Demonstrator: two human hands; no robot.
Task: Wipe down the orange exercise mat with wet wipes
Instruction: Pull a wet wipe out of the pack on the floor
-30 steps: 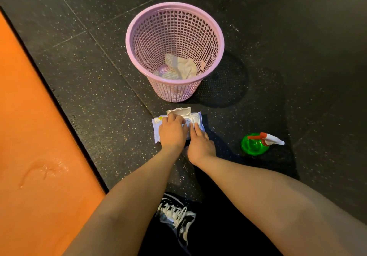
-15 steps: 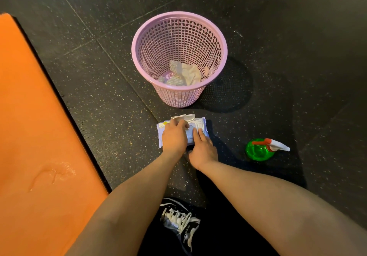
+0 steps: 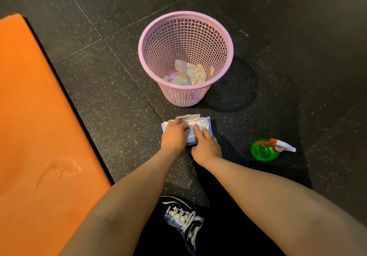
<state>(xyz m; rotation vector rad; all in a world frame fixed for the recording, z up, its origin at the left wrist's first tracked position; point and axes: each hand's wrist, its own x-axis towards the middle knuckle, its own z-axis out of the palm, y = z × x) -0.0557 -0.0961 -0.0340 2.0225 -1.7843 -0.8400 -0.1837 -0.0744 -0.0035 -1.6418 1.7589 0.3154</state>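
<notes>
The orange exercise mat (image 3: pixel 39 116) lies on the left, with a wet patch (image 3: pixel 63 168) near its lower part. A white wet wipes pack (image 3: pixel 205 123) lies on the dark floor in front of me, its flip lid (image 3: pixel 188 116) standing open. My left hand (image 3: pixel 174 134) rests on the pack's left half, and its curled fingers reach to the opening under the lid. Whether they pinch a wipe is hidden. My right hand (image 3: pixel 205 146) presses straight fingers onto the pack's right half.
A pink mesh waste basket (image 3: pixel 143 61) with crumpled used wipes inside stands just behind the pack. A green spray bottle (image 3: pixel 264 150) with a white and red nozzle stands to the right. My black shoe (image 3: pixel 184 222) is below my arms. The floor is black speckled rubber tiles.
Both hands stay on the pack. The view has tilted, so the basket and pack sit lower in the frame and more of the mat's far end shows.
</notes>
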